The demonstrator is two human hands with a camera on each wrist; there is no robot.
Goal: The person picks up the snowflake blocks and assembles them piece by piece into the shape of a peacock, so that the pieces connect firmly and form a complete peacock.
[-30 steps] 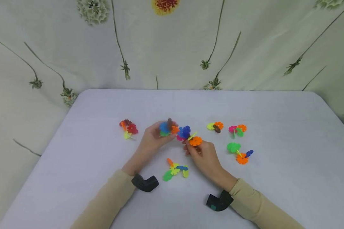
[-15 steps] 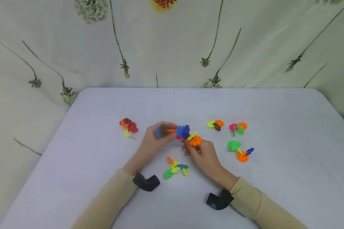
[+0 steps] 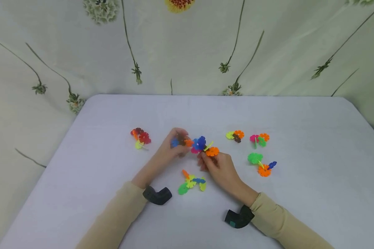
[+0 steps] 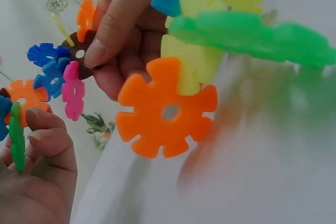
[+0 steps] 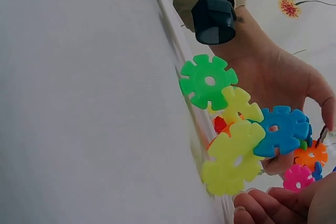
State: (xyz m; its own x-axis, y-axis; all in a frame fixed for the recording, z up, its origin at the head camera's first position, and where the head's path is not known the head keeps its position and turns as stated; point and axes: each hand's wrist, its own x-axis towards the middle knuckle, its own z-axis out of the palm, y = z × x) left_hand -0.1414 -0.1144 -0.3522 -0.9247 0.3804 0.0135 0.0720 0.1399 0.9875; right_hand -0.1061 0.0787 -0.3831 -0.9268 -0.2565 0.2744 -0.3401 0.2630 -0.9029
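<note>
Plastic snowflake discs, slotted together into two small clusters, meet above the middle of the white table (image 3: 112,214). The left hand (image 3: 169,148) curls its fingers around the left cluster (image 3: 180,141) of blue, brown and orange discs, thumb and fingertips pinching it from both sides. The right hand (image 3: 219,167) pinches the right cluster (image 3: 204,147) of blue, pink, yellow and orange discs, which juts up and leftward beyond its fingertips. Both clusters touch at their inner edges, between the two hands. Just below the hands, near the wrists, a loose cluster (image 3: 191,182) of green, yellow, blue and orange lies on the table.
</note>
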